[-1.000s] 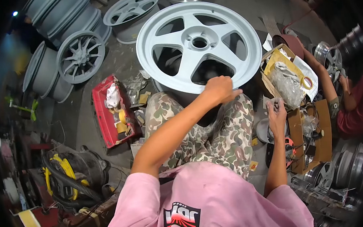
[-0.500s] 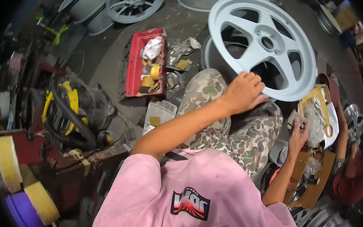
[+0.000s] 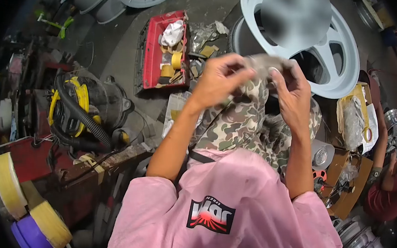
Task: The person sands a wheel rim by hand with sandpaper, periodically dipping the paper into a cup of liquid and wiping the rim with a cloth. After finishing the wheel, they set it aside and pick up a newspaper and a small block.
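In front of my lap, my left hand and my right hand are raised with a piece of sandpaper between them. It is a thin grey-brown piece, smeared by motion. My right thumb and fingers pinch one end. The left fingers are curled in at the other end, also blurred. Just beyond the hands a pale grey wheel rim leans tilted, with thick spokes; a round blurred patch covers its centre. Neither hand is on the rim. Under it, part of a dark round support shows.
Ahead on the floor lies a red crate with tape rolls and a white cloth. A vacuum cleaner stands left, near rolls of masking tape. Cardboard boxes and another person's arm are on the right.
My left hand has left the rim and come back toward me. My right hand has risen from beside the boxes with the sandpaper, and both hands now meet at it.
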The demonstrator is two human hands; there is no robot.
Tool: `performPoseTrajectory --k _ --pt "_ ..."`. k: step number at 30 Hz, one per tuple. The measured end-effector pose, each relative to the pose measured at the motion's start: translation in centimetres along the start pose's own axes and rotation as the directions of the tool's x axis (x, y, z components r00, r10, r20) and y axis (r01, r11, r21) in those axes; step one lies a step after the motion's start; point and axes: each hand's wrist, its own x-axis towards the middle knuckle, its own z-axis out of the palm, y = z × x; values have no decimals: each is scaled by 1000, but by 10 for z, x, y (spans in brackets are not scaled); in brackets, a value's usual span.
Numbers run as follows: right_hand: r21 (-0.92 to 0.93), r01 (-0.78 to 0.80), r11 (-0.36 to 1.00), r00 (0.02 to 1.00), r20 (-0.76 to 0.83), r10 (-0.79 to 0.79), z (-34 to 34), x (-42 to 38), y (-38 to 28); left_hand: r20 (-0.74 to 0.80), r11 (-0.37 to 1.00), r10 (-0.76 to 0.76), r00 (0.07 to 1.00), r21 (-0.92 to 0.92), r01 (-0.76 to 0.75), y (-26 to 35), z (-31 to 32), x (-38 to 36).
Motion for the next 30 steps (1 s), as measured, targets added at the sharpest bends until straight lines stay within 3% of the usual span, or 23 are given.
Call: performPoseTrajectory --k 1,3,4,5,6,7,8,9,10,11,13,15,17,18,19,20,21,22,23,25,26,29,30 --pt "-152 96 984 995 -6 -98 5 2 0 -78 998 9 997 62 -4 -2 -22 -5" --pt "-131 94 987 995 -19 -97 -2 -4 7 -371 977 71 926 215 11 -20 -70 -14" --pt "-144 90 986 996 -3 -91 -12 -9 13 -457 853 206 865 517 69 -32 -100 -20" --pt "-179 84 980 996 -11 -87 -32 -15 18 -570 763 201 797 601 238 -47 -129 -28" --pt "-291 34 956 997 -52 -52 -51 -27 14 -639 768 191 745 570 292 -61 -150 -32" --pt "-371 48 928 995 -66 -77 -75 -39 11 -617 660 242 749 670 339 -81 -176 -35" --pt "-392 -43 919 988 -156 -20 -106 -55 13 -641 606 202 740 676 419 -117 -219 -32" --pt "-381 -132 915 973 -227 46 -126 -76 19 -712 738 -34 701 455 499 -170 -288 -36" --pt "-436 -152 887 951 -308 11 -154 -97 26 -666 517 -1 746 639 570 -182 -309 -37" --pt "-465 -187 865 920 -392 -12 -178 -119 35 -534 275 265 803 840 468 -174 -287 -43" --pt "-518 -352 779 835 -550 11 -214 -170 48 -528 288 253 810 841 458 -149 -248 -55" --pt "-533 -482 695 750 -661 13 -236 -220 74 -540 244 -4 842 816 525 -139 -226 -77" --pt "-559 -638 530 711 -692 126 -255 -276 136 -346 259 -219 912 881 396 -189 -253 -116" --pt "-634 -624 457 760 -630 163 -257 -301 165 -423 202 -346 837 838 507 -193 -231 -131" --pt "-715 -570 405 819 -537 203 -253 -319 196 -437 128 -620 652 763 633 -202 -225 -138" --pt "-751 -436 496 895 -418 154 -246 -336 228 -526 -45 -647 552 749 661 -233 -224 -159" --pt "-786 -455 419 881 -330 338 -240 -335 235 -507 101 -564 652 741 663 -271 -234 -192" --pt "-729 -493 474 856 -309 414 -225 -328 234 -475 -19 -491 730 844 536 -288 -222 -209" --pt "-667 -549 504 817 -299 493 -217 -318 226 -501 -58 -570 651 815 577 -238 -168 -196" --pt "-582 -543 606 836 -302 458 -203 -294 212 -539 -24 -630 559 733 680 -263 -164 -218" --pt "-677 -344 651 939 -230 257 -219 -297 241 -547 -21 -622 560 727 686 -267 -168 -218" --pt "-643 -430 633 903 -294 314 -244 -254 207 -586 -48 -618 524 694 719 -261 -171 -224" --pt "-662 -400 634 916 -302 263 -258 -245 208 -652 50 -461 602 658 751 -234 -168 -214"
